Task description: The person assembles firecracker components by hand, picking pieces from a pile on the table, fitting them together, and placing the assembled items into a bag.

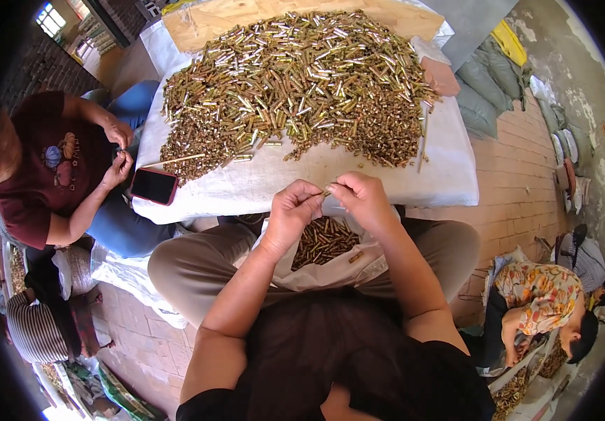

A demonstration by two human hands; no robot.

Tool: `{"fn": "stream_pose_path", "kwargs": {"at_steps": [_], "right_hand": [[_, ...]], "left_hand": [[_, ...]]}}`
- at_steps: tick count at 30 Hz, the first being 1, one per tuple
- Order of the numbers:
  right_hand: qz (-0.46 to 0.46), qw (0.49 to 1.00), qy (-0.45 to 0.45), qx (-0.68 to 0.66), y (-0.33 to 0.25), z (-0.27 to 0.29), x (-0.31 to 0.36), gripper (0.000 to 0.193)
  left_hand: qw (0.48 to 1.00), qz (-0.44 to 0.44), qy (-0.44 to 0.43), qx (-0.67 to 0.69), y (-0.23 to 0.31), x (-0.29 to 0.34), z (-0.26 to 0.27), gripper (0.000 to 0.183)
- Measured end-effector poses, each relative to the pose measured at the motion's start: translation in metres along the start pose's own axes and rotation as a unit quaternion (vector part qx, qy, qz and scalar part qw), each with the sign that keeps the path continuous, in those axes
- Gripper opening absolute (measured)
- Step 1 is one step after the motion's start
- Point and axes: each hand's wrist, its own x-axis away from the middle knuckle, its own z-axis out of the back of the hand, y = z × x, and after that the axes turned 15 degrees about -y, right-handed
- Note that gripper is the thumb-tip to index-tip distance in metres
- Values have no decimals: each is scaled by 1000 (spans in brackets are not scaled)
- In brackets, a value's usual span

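Observation:
My left hand [292, 212] and my right hand [364, 199] meet above my lap, fingertips pinched together. Between them is a small brass-coloured metal piece [327, 191], mostly covered by the fingers. Below the hands, a white sack [365, 268] lies open across my lap with many brass-coloured metal tubes [323, 242] in it. Beyond the hands, a large heap of similar shiny tubes [295, 77] covers the table. Shorter, darker metal bits [386, 137] are heaped along its near side.
White sheeting [449, 175] covers the table. A phone [154, 186] lies at its left corner, beside a thin stick [182, 159]. A wooden board [386, 22] stands behind the heap. One person [43, 168] works at left; another in a floral shirt [537, 295] bends at right. Sacks [485, 84] lie beyond.

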Motion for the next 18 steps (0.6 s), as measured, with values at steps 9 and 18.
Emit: {"fn": "stream_pose_path", "kwargs": {"at_steps": [9,18], "right_hand": [[82,968,109,209,12,-37,-8,15],[88,910,120,386,34,-31,-57,15]], "left_hand": [[994,29,91,58,-16,-1,0,3],[936,85,-118,-321,11,-13,57,16]]}}
